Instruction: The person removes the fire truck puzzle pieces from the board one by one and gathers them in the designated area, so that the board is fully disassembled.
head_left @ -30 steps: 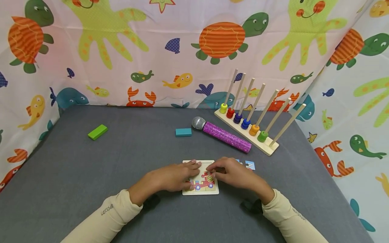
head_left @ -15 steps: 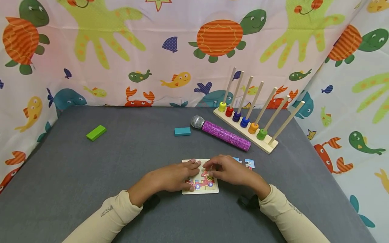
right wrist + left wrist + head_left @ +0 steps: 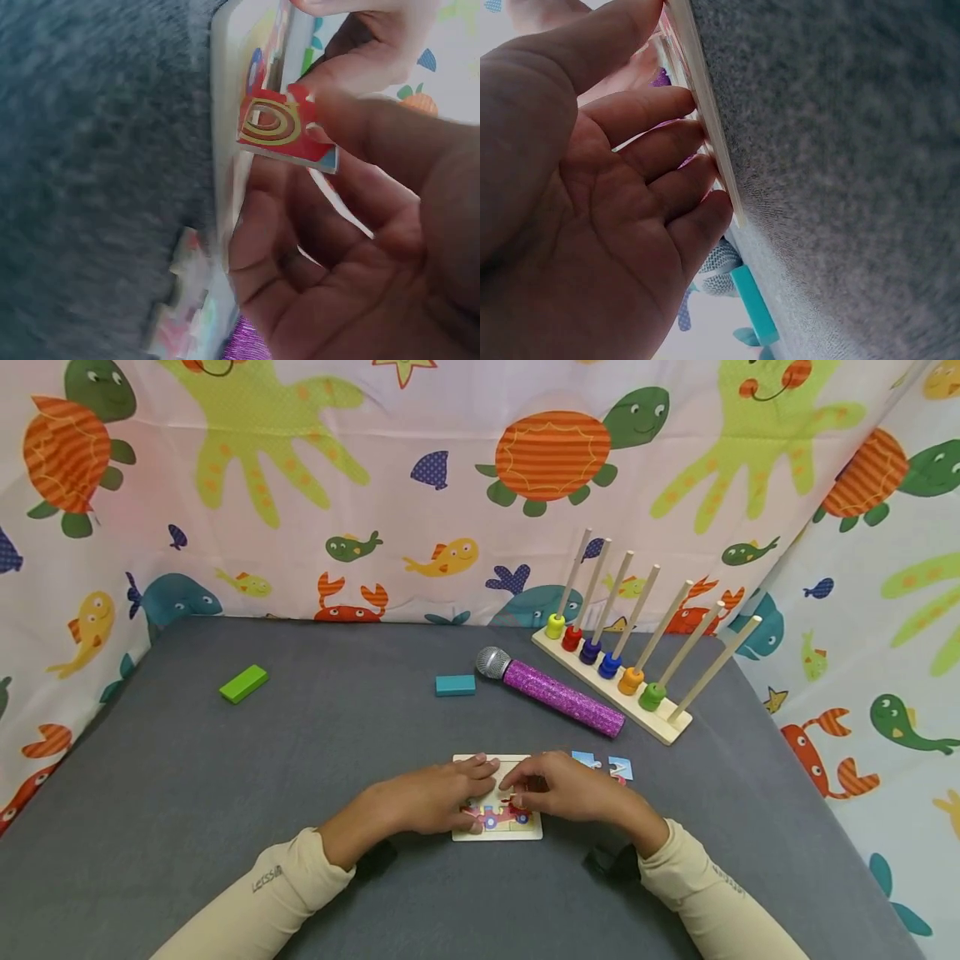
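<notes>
My left hand (image 3: 431,796) lies with its fingers extended on the left part of a small wooden jigsaw puzzle board (image 3: 517,837). In the left wrist view its fingertips (image 3: 718,206) rest along the board's edge. My right hand (image 3: 573,787) pinches a red puzzle piece (image 3: 276,124) with a yellow spiral between thumb and fingers. The piece is tilted over the right side of the board. Fitted pieces with a red vehicle picture (image 3: 491,817) fill the lower part of the board, partly covered by my hands. Its upper part shows bare wood.
Loose puzzle pieces (image 3: 621,768) lie just beyond my right hand. Farther back are a purple glitter microphone (image 3: 564,697), a teal block (image 3: 455,686) and a wooden peg stand (image 3: 669,727) with coloured rings. A green block (image 3: 243,684) lies at the left.
The red spiral piece, which lay flat among the fitted pieces, is now tilted up in my right hand's fingers. My left hand stays put on the board.
</notes>
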A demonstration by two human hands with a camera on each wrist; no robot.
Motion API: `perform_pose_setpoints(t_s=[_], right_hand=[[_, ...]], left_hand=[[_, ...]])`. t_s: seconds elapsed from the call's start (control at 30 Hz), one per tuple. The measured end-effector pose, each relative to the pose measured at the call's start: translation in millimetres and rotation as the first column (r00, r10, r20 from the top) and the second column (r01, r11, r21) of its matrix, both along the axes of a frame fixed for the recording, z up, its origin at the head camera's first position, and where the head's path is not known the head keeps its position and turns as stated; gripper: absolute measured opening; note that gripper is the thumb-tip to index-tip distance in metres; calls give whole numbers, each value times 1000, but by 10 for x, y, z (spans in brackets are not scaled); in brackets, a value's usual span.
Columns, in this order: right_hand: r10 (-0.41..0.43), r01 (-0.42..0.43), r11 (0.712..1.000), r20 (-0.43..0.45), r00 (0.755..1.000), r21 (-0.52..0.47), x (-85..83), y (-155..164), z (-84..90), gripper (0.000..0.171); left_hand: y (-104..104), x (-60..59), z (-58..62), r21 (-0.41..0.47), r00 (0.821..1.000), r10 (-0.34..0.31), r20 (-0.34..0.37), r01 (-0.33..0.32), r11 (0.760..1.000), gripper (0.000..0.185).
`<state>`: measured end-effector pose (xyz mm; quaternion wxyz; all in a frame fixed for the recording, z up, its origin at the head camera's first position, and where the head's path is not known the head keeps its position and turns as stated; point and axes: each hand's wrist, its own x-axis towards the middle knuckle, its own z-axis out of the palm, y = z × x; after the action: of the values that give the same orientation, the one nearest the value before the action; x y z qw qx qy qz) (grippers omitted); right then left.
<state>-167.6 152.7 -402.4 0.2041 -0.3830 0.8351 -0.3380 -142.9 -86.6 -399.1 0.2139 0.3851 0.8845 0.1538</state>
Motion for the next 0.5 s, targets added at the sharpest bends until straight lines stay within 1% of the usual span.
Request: perform_pose_setpoints(t_s=[0.1, 0.33, 0.4, 0.5], right_hand=[[27, -28, 999, 19, 999, 38, -4, -5, -3, 13], [3, -2, 998, -13, 1000, 70, -1, -14, 56, 13], [0, 1, 998, -13, 1000, 63, 4, -18, 55, 14], [-13, 14, 1000, -28, 1000, 26, 10, 0, 34, 17]], left_hand=[[4, 1, -2, 3, 1000, -1, -3, 1, 1000, 60], [6, -12, -15, 2, 1000, -4, -16, 4, 1000, 61], [8, -9, -16, -1, 1000, -5, -16, 5, 1000, 62], [11, -3, -21, -3, 1000, -9, -21, 9, 1000, 62]])
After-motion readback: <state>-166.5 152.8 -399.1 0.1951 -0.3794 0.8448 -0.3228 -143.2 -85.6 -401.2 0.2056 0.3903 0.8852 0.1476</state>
